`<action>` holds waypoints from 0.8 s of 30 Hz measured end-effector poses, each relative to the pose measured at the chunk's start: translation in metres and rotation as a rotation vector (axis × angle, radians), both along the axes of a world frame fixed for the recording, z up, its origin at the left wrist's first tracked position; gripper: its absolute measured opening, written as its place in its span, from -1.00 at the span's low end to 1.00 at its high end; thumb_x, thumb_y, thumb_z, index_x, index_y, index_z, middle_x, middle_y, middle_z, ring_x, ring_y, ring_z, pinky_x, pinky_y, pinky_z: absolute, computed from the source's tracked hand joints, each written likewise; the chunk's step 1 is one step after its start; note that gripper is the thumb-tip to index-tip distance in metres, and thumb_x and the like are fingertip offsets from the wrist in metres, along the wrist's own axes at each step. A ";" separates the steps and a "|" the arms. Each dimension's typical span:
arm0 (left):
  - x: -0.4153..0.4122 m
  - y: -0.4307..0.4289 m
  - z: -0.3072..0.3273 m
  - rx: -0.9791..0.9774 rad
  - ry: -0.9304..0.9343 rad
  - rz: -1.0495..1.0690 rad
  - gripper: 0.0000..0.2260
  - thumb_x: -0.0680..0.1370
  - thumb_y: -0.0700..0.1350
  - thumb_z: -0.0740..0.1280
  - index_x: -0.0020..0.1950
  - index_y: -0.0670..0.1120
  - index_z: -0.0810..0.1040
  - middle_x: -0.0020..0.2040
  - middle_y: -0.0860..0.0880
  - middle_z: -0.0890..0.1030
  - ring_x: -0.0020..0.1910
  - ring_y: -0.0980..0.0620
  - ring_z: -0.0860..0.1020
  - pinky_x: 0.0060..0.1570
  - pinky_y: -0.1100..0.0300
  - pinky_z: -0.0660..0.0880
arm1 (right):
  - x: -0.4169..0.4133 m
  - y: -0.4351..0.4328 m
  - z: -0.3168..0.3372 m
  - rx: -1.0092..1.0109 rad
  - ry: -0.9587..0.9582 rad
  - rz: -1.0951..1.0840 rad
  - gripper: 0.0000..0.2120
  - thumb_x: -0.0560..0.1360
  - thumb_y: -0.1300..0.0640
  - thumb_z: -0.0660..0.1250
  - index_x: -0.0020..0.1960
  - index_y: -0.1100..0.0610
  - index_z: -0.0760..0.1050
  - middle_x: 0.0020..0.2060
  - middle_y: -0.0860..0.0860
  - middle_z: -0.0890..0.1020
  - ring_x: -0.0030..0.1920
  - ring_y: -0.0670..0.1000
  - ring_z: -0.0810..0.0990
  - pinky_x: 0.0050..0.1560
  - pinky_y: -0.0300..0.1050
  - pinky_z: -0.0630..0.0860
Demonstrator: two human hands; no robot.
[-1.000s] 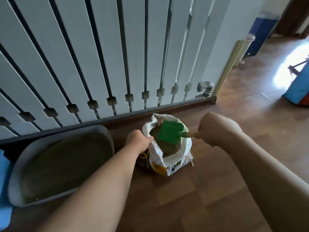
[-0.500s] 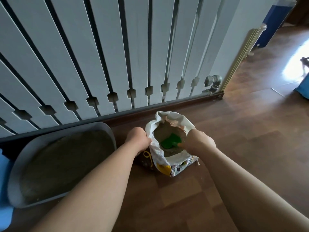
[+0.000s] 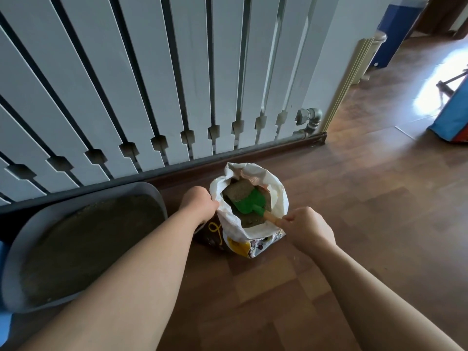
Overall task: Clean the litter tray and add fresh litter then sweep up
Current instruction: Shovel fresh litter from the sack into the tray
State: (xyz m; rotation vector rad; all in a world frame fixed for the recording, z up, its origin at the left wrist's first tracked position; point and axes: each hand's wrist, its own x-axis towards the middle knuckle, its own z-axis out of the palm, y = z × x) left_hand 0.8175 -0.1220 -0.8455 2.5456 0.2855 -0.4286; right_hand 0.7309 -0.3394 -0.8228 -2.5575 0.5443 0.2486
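A white litter bag (image 3: 278,198) stands open on the wooden floor, with brownish litter inside. My left hand (image 3: 200,203) grips the bag's left rim and holds it open. My right hand (image 3: 307,228) is closed on the wooden handle of a green scoop (image 3: 249,202), whose blade lies inside the bag with litter heaped on its far end. To the left, a grey litter tray (image 3: 152,191) sits on the floor, filled with the same brownish litter; my left forearm crosses its right side.
A white slatted radiator (image 3: 152,84) runs along the wall right behind the bag and tray, with a pipe valve (image 3: 309,117) at its right end. Wooden floor (image 3: 367,211) stretches to the right. A blue and red object (image 3: 453,117) sits at the far right.
My right hand pushed the green scoop down into the bag, then drew back toward me, so the blade now shows with litter on it. My left hand stayed on the bag's rim.
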 end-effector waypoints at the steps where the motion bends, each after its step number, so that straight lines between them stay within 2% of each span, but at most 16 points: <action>1: 0.000 -0.001 0.001 -0.003 -0.006 0.003 -0.76 0.54 -0.08 0.33 -0.29 -0.14 0.48 -0.33 -0.06 0.47 -0.38 0.00 0.46 -0.46 0.20 0.31 | -0.004 -0.002 0.003 -0.001 -0.012 0.002 -0.36 0.39 -0.40 0.29 -0.43 0.18 0.40 -0.52 0.00 0.41 -0.46 0.05 0.33 -0.44 -0.17 0.27; 4: -0.002 -0.005 0.001 -0.014 -0.015 0.008 -0.79 0.56 -0.08 0.31 -0.23 -0.16 0.53 -0.28 -0.07 0.55 -0.34 -0.03 0.53 -0.41 0.18 0.40 | -0.020 -0.010 0.006 -0.018 -0.011 0.001 -0.46 0.38 -0.38 0.31 -0.30 0.12 0.59 -0.42 0.02 0.61 -0.33 0.09 0.57 -0.34 -0.14 0.48; 7: -0.002 -0.006 0.001 -0.019 -0.019 0.021 -0.83 0.56 -0.07 0.30 -0.07 -0.16 0.60 -0.18 -0.10 0.64 -0.24 -0.06 0.63 -0.26 0.13 0.58 | -0.034 -0.018 0.006 0.038 -0.020 -0.037 -0.70 0.40 -0.28 0.35 -0.25 -0.08 0.65 -0.41 -0.05 0.62 -0.31 0.01 0.61 -0.25 -0.12 0.54; 10: -0.003 -0.003 0.000 -0.002 -0.014 0.034 -0.84 0.55 -0.09 0.30 -0.04 -0.16 0.61 -0.18 -0.11 0.65 -0.24 -0.07 0.64 -0.21 0.10 0.61 | -0.044 -0.022 0.003 0.112 -0.056 -0.081 -0.88 0.42 -0.13 0.37 -0.26 -0.17 0.63 -0.39 -0.06 0.64 -0.28 0.01 0.62 -0.20 -0.09 0.56; 17: -0.007 -0.002 0.000 0.026 -0.027 0.048 -0.82 0.56 -0.09 0.29 -0.03 -0.16 0.62 -0.17 -0.11 0.65 -0.22 -0.08 0.64 -0.31 0.16 0.54 | -0.057 -0.024 0.008 0.222 -0.160 -0.130 -0.90 0.40 -0.13 0.42 -0.29 -0.20 0.61 -0.43 -0.09 0.62 -0.32 -0.04 0.59 -0.24 -0.09 0.54; 21: -0.009 -0.001 0.000 0.003 -0.024 0.046 -0.79 0.57 -0.05 0.29 -0.02 -0.17 0.63 -0.15 -0.12 0.65 -0.19 -0.10 0.64 -0.32 0.16 0.51 | -0.058 -0.028 0.013 0.239 -0.196 -0.136 -0.94 0.41 -0.09 0.43 -0.21 -0.16 0.66 -0.50 -0.08 0.62 -0.46 -0.11 0.54 -0.31 -0.13 0.51; 24: -0.010 -0.002 0.001 -0.018 -0.026 0.034 -0.77 0.57 -0.03 0.30 -0.03 -0.17 0.63 -0.14 -0.12 0.65 -0.16 -0.10 0.64 -0.25 0.13 0.55 | -0.057 -0.029 0.020 0.224 -0.197 -0.115 -0.93 0.42 -0.11 0.42 -0.20 -0.15 0.66 -0.51 -0.09 0.62 -0.50 -0.14 0.53 -0.35 -0.17 0.48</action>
